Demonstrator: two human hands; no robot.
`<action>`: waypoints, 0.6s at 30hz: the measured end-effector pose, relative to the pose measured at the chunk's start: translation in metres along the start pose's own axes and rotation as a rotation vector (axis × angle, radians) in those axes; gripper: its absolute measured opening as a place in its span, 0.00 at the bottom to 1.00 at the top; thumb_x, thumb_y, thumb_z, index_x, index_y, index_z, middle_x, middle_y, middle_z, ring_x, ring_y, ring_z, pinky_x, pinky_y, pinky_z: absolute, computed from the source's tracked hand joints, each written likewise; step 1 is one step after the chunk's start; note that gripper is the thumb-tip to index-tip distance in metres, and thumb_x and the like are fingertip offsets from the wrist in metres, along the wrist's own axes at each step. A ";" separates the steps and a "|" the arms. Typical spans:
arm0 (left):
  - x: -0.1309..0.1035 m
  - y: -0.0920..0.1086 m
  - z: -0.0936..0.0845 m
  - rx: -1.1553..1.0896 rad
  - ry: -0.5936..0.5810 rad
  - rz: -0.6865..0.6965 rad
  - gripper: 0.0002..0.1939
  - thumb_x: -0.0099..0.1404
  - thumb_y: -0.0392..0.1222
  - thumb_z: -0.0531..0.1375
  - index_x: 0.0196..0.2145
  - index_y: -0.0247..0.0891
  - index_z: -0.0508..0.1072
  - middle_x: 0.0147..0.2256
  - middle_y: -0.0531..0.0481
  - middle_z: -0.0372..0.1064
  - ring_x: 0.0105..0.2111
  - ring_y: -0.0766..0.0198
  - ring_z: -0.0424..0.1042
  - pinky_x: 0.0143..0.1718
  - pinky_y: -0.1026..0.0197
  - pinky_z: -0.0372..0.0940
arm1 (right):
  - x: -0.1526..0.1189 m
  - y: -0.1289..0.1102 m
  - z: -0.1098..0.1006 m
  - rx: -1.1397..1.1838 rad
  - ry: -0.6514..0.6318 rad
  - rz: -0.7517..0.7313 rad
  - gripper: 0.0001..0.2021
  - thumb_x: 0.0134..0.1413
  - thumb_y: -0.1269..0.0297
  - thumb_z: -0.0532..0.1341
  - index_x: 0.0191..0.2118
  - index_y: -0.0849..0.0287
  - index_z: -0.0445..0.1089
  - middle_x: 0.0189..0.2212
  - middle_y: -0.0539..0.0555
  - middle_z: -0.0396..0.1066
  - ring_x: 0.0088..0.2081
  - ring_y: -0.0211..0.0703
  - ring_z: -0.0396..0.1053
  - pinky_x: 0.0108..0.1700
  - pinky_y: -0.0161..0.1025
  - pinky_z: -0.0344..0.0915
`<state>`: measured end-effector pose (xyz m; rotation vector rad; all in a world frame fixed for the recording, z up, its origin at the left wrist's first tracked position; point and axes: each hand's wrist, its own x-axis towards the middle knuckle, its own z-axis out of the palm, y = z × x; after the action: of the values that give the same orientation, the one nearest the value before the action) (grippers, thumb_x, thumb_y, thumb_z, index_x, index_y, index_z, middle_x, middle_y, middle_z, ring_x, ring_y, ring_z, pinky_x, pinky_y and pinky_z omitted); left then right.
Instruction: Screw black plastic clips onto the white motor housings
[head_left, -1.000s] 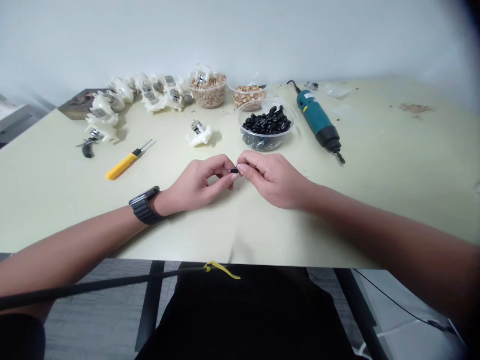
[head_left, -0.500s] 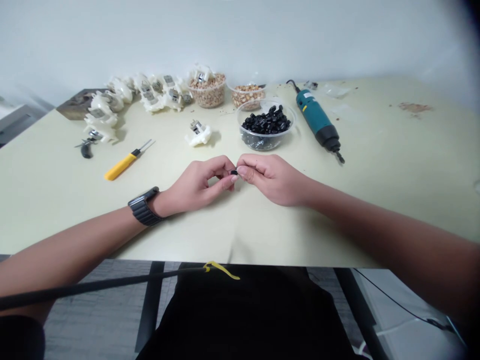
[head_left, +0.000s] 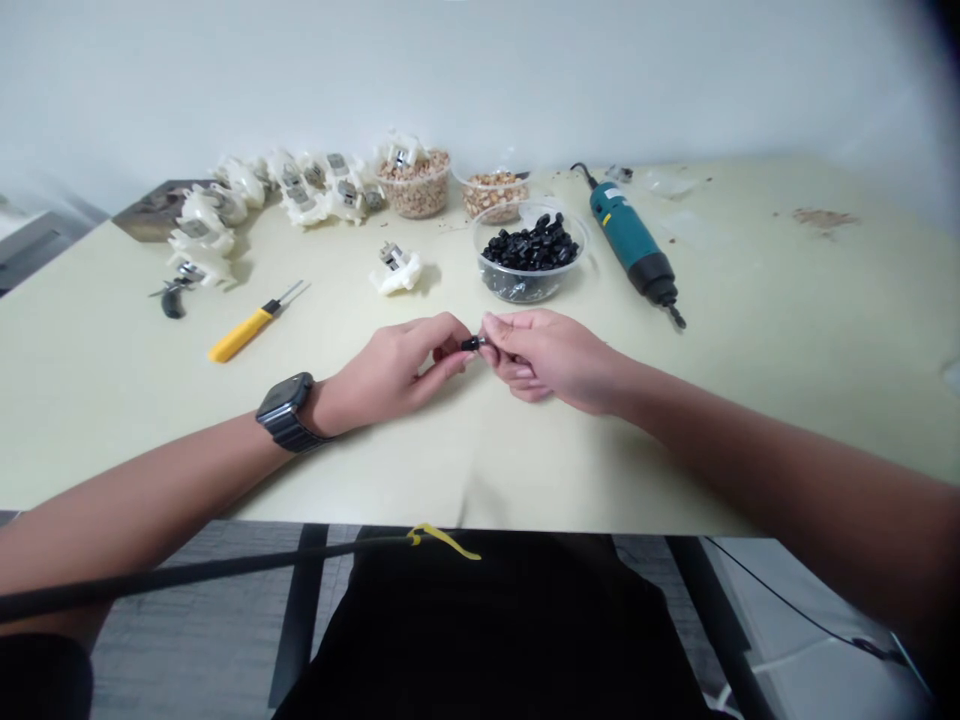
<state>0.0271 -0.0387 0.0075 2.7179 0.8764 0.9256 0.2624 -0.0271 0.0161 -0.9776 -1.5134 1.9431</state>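
My left hand (head_left: 409, 365) pinches a small black cylindrical piece (head_left: 470, 343) between thumb and fingers, above the table (head_left: 420, 470). From the right, my right hand (head_left: 544, 355) has its thumb and fingers closed at the piece's other end, where a small shiny metal bit shows. What else lies inside the right fingers is hidden. Behind the hands stands a clear round tub (head_left: 525, 285) of small black parts (head_left: 536, 243). A white plastic part with a metal motor-like block (head_left: 396, 270) lies just beyond my left hand.
At left lie a yellow-handled screwdriver (head_left: 244, 332) and a dark curved object (head_left: 174, 300). Several white plastic assemblies (head_left: 202, 225) line the back left. Two tubs of small tan pieces (head_left: 416, 190) stand behind. A teal electric screwdriver (head_left: 634, 240) lies at right.
My right hand has turned and shifted slightly right, so its curled lower fingers now show. More of the black piece and a shiny bit are exposed between the hands.
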 end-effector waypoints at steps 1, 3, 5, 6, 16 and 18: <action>0.000 -0.001 0.000 -0.010 0.006 -0.020 0.04 0.78 0.40 0.61 0.44 0.38 0.72 0.32 0.54 0.78 0.29 0.70 0.75 0.33 0.68 0.67 | 0.001 0.002 0.000 -0.039 0.061 -0.069 0.20 0.78 0.50 0.58 0.33 0.57 0.64 0.20 0.42 0.54 0.19 0.30 0.48 0.20 0.32 0.47; 0.000 -0.003 0.001 -0.025 0.022 -0.048 0.03 0.78 0.40 0.61 0.44 0.38 0.72 0.32 0.55 0.80 0.28 0.70 0.76 0.31 0.69 0.67 | 0.003 0.005 0.001 -0.123 0.147 -0.210 0.14 0.75 0.53 0.64 0.38 0.56 0.67 0.25 0.44 0.61 0.21 0.31 0.55 0.21 0.32 0.52; -0.001 -0.005 0.003 -0.027 0.035 -0.060 0.04 0.78 0.40 0.61 0.43 0.38 0.72 0.32 0.55 0.80 0.28 0.70 0.77 0.30 0.69 0.66 | 0.004 0.007 0.000 -0.194 0.162 -0.310 0.13 0.67 0.56 0.72 0.41 0.56 0.68 0.30 0.46 0.67 0.24 0.32 0.61 0.22 0.32 0.57; -0.002 -0.006 0.004 -0.026 0.038 -0.061 0.04 0.78 0.41 0.61 0.43 0.38 0.72 0.32 0.55 0.80 0.28 0.70 0.77 0.30 0.69 0.66 | 0.004 0.007 0.000 -0.222 0.156 -0.349 0.15 0.63 0.57 0.74 0.41 0.57 0.69 0.31 0.46 0.68 0.26 0.32 0.62 0.23 0.32 0.59; 0.003 -0.041 -0.023 0.274 0.243 -0.255 0.25 0.76 0.65 0.61 0.56 0.41 0.73 0.56 0.42 0.77 0.56 0.53 0.72 0.58 0.47 0.70 | 0.006 0.010 0.001 -0.203 0.254 -0.476 0.10 0.65 0.65 0.69 0.40 0.56 0.66 0.38 0.52 0.75 0.39 0.41 0.76 0.31 0.35 0.79; 0.000 -0.068 -0.036 0.361 0.225 -0.270 0.39 0.72 0.70 0.63 0.66 0.40 0.67 0.66 0.47 0.69 0.66 0.51 0.64 0.70 0.41 0.60 | 0.007 0.010 0.001 -0.172 0.267 -0.452 0.10 0.65 0.68 0.68 0.40 0.56 0.64 0.36 0.52 0.77 0.36 0.39 0.77 0.31 0.36 0.80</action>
<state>-0.0269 0.0152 0.0154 2.7057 1.5470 1.1196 0.2581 -0.0255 0.0050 -0.8341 -1.5957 1.3334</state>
